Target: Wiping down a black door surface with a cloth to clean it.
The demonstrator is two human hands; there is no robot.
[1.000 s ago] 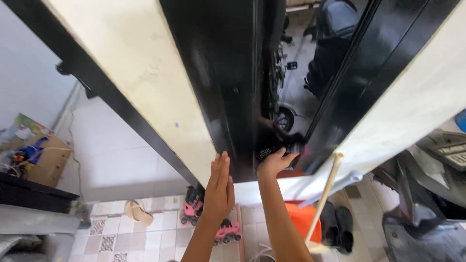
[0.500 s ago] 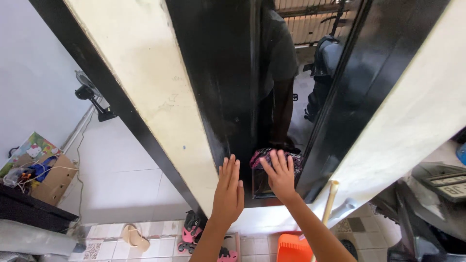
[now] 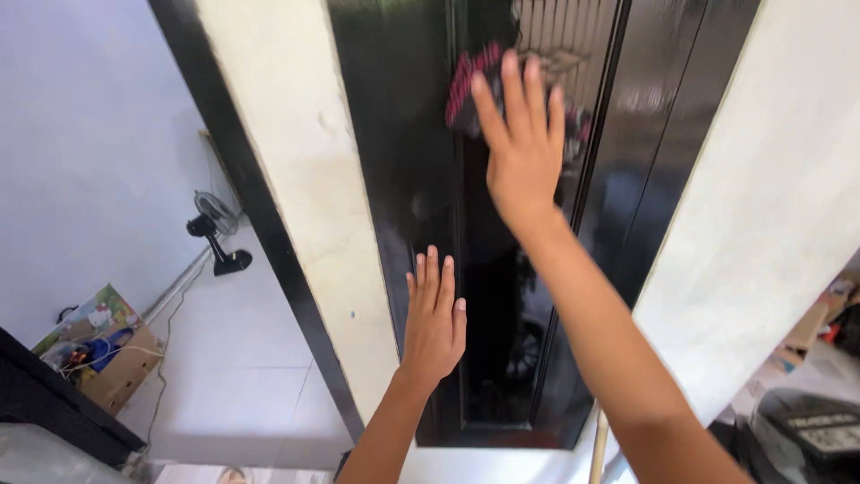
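Observation:
A tall glossy black door panel [image 3: 403, 179] stands between two cream-painted frame posts [image 3: 296, 197]. My left hand [image 3: 434, 315] lies flat on the lower part of the panel, fingers together and pointing up. Higher up, my right hand [image 3: 521, 142] presses a pink and dark cloth [image 3: 468, 88] against the glass, fingers spread over it. Most of the cloth is hidden behind that hand. The panel reflects bars and dim shapes.
A small black fan [image 3: 217, 235] stands on the white tiled floor at the left. A cardboard box with colourful items [image 3: 94, 345] sits by a dark cabinet edge [image 3: 54, 408]. A wooden stick [image 3: 597, 444] and a grey machine [image 3: 806, 435] are at the lower right.
My right hand has slid the cloth up the black panel, from low near the left hand to well above it. The view has tilted upward; the left hand stays flat on the panel.

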